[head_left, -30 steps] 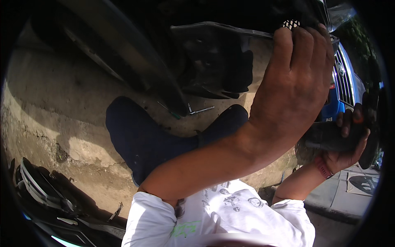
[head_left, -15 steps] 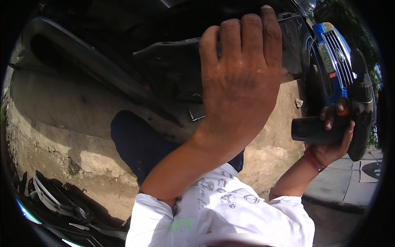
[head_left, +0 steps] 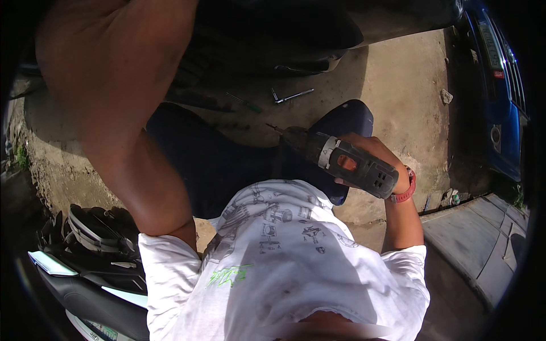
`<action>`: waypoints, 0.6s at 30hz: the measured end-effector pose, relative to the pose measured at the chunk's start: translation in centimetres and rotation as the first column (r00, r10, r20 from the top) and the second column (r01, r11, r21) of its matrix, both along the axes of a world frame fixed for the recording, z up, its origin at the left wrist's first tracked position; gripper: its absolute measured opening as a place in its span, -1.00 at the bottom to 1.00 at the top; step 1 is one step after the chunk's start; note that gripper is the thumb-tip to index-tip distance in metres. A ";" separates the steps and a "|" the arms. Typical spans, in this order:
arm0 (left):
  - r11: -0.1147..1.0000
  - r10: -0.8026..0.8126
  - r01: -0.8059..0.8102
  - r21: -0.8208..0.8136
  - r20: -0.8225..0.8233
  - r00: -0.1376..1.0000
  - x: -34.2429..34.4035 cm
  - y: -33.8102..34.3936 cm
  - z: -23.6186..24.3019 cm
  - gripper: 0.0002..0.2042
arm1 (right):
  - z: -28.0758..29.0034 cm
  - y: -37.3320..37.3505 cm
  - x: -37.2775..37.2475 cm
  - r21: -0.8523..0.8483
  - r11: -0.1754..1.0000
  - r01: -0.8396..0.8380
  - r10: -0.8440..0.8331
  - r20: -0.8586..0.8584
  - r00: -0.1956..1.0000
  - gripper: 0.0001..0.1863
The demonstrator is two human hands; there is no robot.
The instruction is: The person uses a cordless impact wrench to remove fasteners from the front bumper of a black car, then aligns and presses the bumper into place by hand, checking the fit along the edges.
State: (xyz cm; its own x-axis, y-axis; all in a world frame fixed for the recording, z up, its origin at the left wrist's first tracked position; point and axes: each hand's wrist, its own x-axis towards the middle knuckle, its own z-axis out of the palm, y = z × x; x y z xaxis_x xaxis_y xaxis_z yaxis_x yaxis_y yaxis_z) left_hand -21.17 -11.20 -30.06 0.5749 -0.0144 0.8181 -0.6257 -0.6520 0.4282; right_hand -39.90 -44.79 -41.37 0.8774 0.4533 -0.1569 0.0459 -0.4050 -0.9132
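Observation:
My left hand point(head_left: 119, 28) is raised large and close at the upper left, against dark vehicle bodywork point(head_left: 296, 23); its fingers run out of the frame, so their grip is hidden. My right hand point(head_left: 375, 148) is wrapped round a black cordless drill point(head_left: 364, 173), held low in front of my white T-shirt beside my dark-trousered leg. The drill lies on its side, a slim bit pointing left. Beyond my legs, a socket wrench point(head_left: 293, 96) and a green-handled screwdriver point(head_left: 250, 105) lie on the ground.
A blue vehicle point(head_left: 503, 113) stands at the far right. Black plastic vehicle parts point(head_left: 91, 273) are piled at the lower left on dusty, cracked ground point(head_left: 406, 79). A stone point(head_left: 446, 96) lies on the right, and paving slabs point(head_left: 478, 250) are at the lower right.
My left hand has moved from the bodywork's edge at centre right to the upper left. My right hand has brought the drill from the far right down and inward. The view has shifted.

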 end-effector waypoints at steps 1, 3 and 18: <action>1.000 -0.002 0.002 0.003 -0.008 1.000 0.0 0.4 -0.2 -0.47 | -1.7 0.4 1.8 0.003 0.999 -0.050 0.050 -0.099 0.994 -0.33; 1.000 -0.002 0.002 0.008 -0.018 1.000 -0.1 1.2 -0.5 -0.48 | -5.9 1.3 4.9 -0.171 0.968 -0.182 0.201 0.100 0.974 -0.39; 0.998 -0.044 0.043 0.045 0.036 0.998 -2.6 -4.1 1.2 -0.44 | -42.2 6.3 4.0 -0.669 0.735 -0.112 0.235 0.095 0.967 -0.38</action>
